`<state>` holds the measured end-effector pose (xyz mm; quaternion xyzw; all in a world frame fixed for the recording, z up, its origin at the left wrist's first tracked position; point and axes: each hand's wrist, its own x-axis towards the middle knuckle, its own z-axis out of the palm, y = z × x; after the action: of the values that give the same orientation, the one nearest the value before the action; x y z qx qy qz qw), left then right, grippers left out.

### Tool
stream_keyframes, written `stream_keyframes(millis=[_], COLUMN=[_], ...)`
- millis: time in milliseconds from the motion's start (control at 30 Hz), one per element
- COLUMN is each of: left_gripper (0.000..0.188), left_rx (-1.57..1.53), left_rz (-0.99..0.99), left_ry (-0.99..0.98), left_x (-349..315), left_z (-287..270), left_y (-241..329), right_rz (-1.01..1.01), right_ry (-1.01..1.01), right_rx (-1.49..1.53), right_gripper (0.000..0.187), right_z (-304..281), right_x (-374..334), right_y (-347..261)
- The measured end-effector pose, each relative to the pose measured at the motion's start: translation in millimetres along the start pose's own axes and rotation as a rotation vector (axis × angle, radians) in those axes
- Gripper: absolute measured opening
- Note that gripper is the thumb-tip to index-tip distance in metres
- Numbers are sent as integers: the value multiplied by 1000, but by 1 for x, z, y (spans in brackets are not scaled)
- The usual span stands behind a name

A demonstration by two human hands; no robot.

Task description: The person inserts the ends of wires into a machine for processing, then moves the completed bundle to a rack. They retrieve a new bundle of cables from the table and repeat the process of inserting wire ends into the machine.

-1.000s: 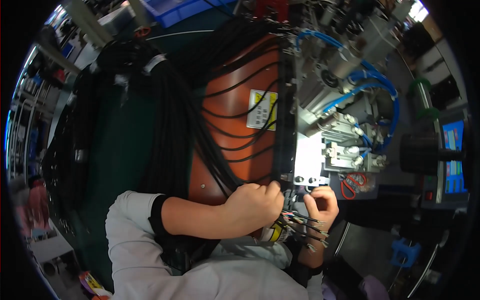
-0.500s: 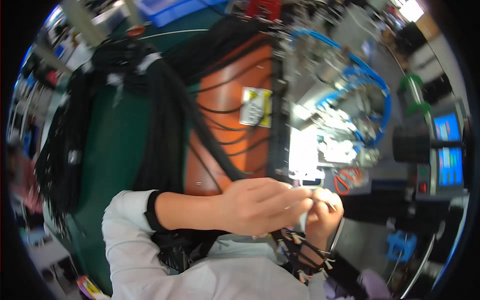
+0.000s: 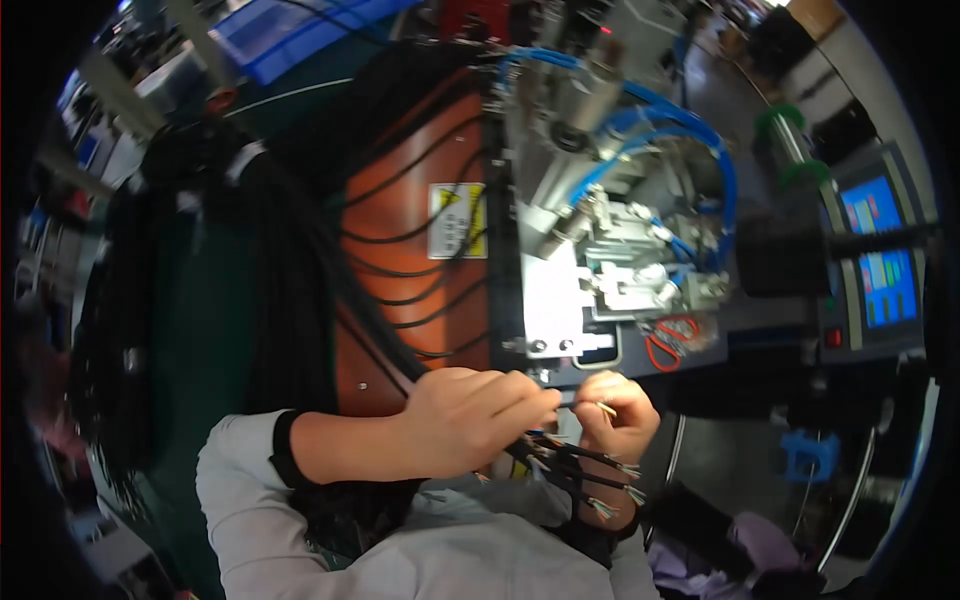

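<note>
My left hand (image 3: 465, 420) is closed around a black cable, its fingers pointing right, just in front of the machine. Opposite it, my right hand (image 3: 622, 415) pinches the cable's end, and a small yellowish wire tip sticks out of its fingers. A short dark stretch of cable spans the gap between the hands. Below them a bunch of black cables (image 3: 575, 468) fans out to the right, with stripped, coloured wire ends. How far the left fingers wrap round the bunch is hidden.
Behind my hands is a brightly lit metal fixture (image 3: 640, 275) with blue air hoses (image 3: 725, 160). Red-handled tool (image 3: 660, 350) lies beside it. Black cables (image 3: 300, 210) drape over an orange panel (image 3: 385, 200) at left. A control screen (image 3: 880, 250) stands right, a blue tray (image 3: 290, 40) far left.
The view has shifted, so the machine sits further left. My hands have drawn slightly apart, showing the cable between them. The cable bunch's wire ends are now in plainer sight.
</note>
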<state>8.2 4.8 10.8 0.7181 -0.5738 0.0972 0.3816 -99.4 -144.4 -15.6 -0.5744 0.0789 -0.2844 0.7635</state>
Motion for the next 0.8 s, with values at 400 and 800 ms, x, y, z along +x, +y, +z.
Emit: stream_keyframes(millis=[400, 800], left_gripper=[25, 13], left_rx=[-110, -60], left_rz=[-7, 23], left_ry=[32, 64], left_x=[-4, -2], left_z=[1, 9], left_y=[-2, -6], right_rz=[-516, -13], right_ry=[-91, -79], right_rx=[-392, 39], right_gripper=[21, 18], right_z=[4, 15], right_x=[13, 14], right_y=[6, 9])
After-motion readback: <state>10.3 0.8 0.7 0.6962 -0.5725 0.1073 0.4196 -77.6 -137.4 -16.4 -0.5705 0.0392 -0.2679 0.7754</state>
